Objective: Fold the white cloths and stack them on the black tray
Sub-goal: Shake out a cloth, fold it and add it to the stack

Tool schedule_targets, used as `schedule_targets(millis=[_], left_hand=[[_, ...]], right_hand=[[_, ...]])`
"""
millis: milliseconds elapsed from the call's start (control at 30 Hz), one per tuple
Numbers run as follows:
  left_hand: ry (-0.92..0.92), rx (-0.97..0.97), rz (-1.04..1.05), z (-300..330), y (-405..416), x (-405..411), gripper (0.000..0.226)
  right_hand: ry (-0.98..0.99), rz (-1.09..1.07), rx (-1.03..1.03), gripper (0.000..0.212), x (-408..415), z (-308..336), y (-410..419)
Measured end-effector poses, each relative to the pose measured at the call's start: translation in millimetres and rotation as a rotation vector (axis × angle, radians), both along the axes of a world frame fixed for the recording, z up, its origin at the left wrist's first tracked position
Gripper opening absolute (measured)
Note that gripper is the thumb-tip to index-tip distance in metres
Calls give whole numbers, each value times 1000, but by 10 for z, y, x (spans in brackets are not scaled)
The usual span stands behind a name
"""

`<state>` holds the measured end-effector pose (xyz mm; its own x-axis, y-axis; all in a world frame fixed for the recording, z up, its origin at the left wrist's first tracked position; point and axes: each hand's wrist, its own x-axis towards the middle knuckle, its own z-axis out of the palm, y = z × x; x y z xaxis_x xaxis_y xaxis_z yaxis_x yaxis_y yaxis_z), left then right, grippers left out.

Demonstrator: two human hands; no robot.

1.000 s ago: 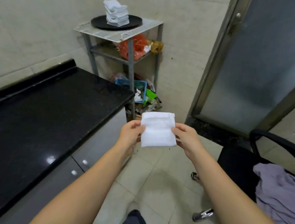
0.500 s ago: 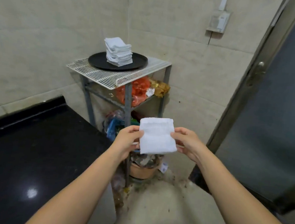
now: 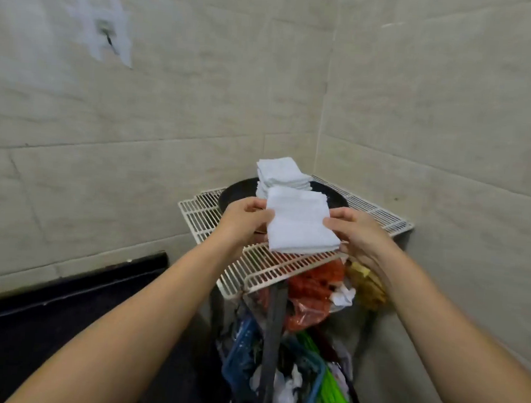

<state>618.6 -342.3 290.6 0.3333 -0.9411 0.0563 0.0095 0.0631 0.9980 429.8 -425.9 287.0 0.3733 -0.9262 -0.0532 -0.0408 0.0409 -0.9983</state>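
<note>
A folded white cloth [image 3: 300,224] is held flat between both hands above the front of a white wire rack [image 3: 262,266]. My left hand [image 3: 243,220] pinches its left edge and my right hand [image 3: 355,232] pinches its right edge. Just behind it a stack of folded white cloths [image 3: 280,174] stands on the round black tray [image 3: 334,197], which sits on the rack top. The held cloth hides the front of the stack and much of the tray.
The rack stands in a tiled wall corner. Under it sit red plastic bags [image 3: 311,290], a blue basket [image 3: 242,355] and green packaging [image 3: 334,394]. A black countertop [image 3: 57,321] runs along the left wall.
I have walked closer to the rack. The held cloth has gone from in front of the rack's lower shelves up over its top, right before the stack.
</note>
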Motion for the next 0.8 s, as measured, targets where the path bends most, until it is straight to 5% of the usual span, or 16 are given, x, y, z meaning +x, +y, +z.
schedule_targets(millis=[367, 800], left_hand=[[18, 40, 348, 530, -1936, 467, 13], [27, 148, 516, 12, -2135, 555, 19]], right_hand=[[75, 259, -185, 14, 872, 657, -2324], [228, 425, -113, 8, 1046, 82, -2770]])
